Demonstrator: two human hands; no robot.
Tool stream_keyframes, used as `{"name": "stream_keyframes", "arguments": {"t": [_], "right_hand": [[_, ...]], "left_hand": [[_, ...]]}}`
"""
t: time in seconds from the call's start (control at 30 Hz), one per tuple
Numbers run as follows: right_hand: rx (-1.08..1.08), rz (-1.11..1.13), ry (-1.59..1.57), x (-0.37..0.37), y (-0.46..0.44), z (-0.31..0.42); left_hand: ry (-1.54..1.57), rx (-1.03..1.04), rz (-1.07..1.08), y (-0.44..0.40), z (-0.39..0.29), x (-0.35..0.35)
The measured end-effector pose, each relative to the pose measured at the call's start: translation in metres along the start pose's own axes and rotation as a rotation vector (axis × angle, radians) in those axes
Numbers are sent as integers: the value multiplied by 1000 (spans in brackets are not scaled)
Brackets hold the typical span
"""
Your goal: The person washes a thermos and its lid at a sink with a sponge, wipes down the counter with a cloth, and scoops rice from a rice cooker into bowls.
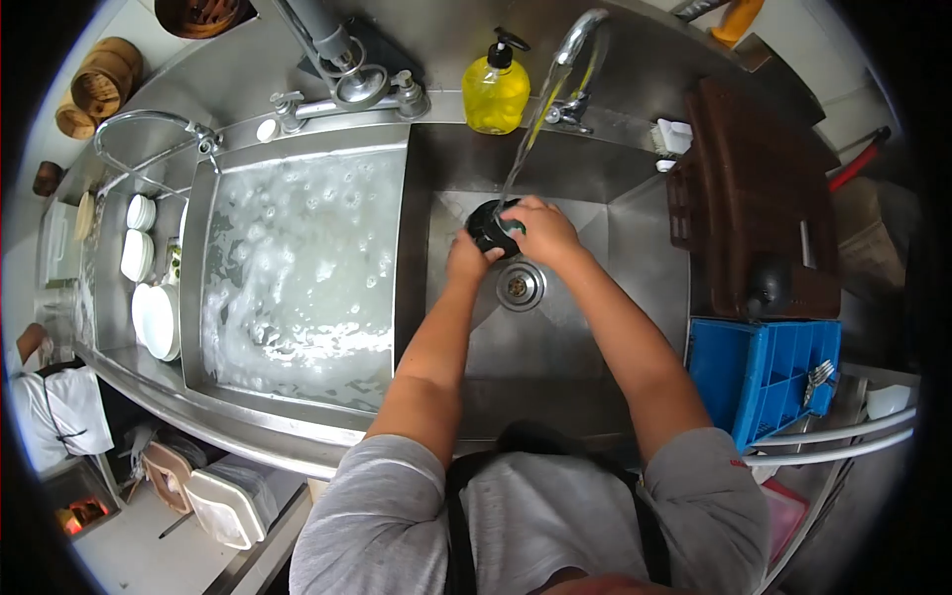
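Note:
A dark round bowl (482, 232) is under the running tap (578, 38), low over the right-hand sink (635, 297). My left hand (470, 258) grips its left and near side, thumb along the rim. From the right, my right hand (543, 230) is closed over the rim, its fingertips reaching into the bowl. Something green shows beneath those fingers; whether it is a pad or part of the bowl I cannot tell. Water falls into the bowl by the right fingertips. The drain strainer (521, 287) with bits of food in it lies just below.
The left sink (402, 248) is full of soapy water. White dishes (157, 322) stand at far left. A yellow soap bottle (496, 94) sits behind. To the right are brown lids (759, 198), a brush (672, 137) and a blue cutlery rack (754, 382). Another person's arm (32, 340) shows at left.

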State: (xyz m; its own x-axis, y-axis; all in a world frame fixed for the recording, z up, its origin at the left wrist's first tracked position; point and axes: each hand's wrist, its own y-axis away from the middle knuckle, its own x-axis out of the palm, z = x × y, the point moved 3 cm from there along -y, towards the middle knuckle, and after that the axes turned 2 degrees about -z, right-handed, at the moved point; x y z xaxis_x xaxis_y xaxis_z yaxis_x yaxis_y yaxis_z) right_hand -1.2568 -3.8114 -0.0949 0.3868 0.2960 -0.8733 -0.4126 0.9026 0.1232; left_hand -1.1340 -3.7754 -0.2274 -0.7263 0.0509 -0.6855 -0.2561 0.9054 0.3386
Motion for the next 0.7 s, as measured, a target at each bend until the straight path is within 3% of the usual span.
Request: {"name": "stream_keyframes", "arguments": {"t": [0.07, 0.2, 0.3, 0.33, 0.4, 0.43, 0.47, 0.53, 0.57, 0.6, 0.67, 0.7], "right_hand": [[-91, -101, -88, -32, 7, 15], [-174, -142, -222, -67, 4, 37], [-218, -119, -419, -75, -6, 29], [-330, -160, -490, -81, -7, 27], [-298, -278, -709, -82, -11, 17], [-235, -451, -817, -77, -9, 15], [-202, -569, -657, -65, -6, 16], [-126, -802, -323, -41, 9, 21], [-128, -686, -154, -28, 21, 29], [-257, -742, -93, -33, 33, 37], [-244, -793, -167, -39, 27, 21], [-79, -840, -347, -45, 19, 10]], "left_hand": [[-56, -87, 72, 6, 0, -7], [-176, 94, 53, 9, -29, -17], [87, 151, 13, -11, -52, -25], [119, 127, 13, -4, -64, -38], [175, 64, 6, 20, -92, -81], [169, 67, -67, 10, -79, -79], [353, 122, -144, 0, -65, -76], [625, -16, -81, 16, -72, -98], [838, -117, 4, 35, -88, -113], [873, -127, -3, 40, -87, -116], [950, -154, -22, 46, -82, -122], [962, -92, -33, 48, -82, -125]]}}
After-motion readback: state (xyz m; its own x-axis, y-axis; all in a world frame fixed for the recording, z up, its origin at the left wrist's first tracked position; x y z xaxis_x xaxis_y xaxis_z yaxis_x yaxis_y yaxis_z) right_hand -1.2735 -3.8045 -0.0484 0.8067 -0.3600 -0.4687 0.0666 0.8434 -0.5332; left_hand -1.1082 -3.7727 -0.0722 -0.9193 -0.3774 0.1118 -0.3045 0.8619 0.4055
